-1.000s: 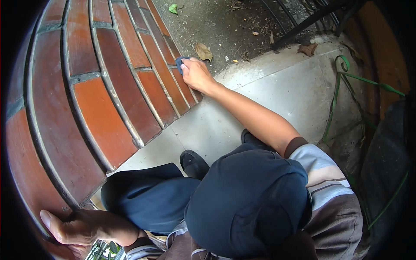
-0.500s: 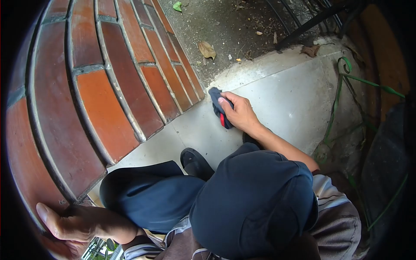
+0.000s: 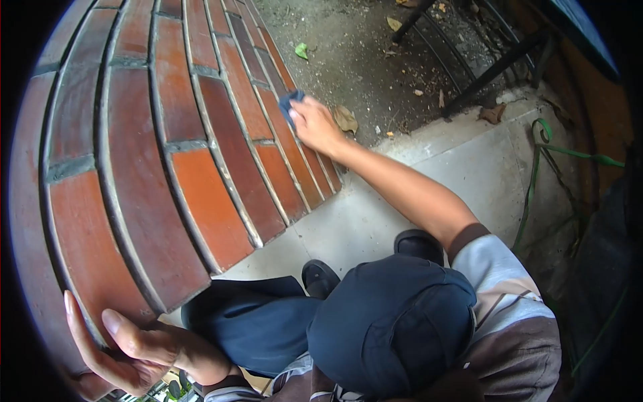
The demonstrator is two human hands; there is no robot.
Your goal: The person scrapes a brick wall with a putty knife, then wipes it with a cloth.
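Observation:
My right hand [image 3: 317, 124] is closed around a bunched dark blue cloth [image 3: 291, 104] and presses it against the far part of the brick wall [image 3: 221, 127]. The hand is slightly blurred. Down at the lower left, my left hand [image 3: 137, 355] has its fingers spread, with nothing in them. Its fingertips lie at the near part of the wall, and part of this hand is cut off by the view's dark border. The wall has long orange, red and brown bricks with grey joints.
Pale floor slabs [image 3: 362, 208] lie between the wall and my dark shoes [image 3: 320, 277]. Beyond is bare soil [image 3: 355, 50] with dry leaves [image 3: 345, 119]. A dark metal frame [image 3: 482, 77] stands at the upper right, and a green strap [image 3: 579, 153] hangs below it.
My right hand has moved the cloth from the pale slab at the wall's foot up and left onto the bricks. My left hand's fingers are more spread out, and the view has shifted.

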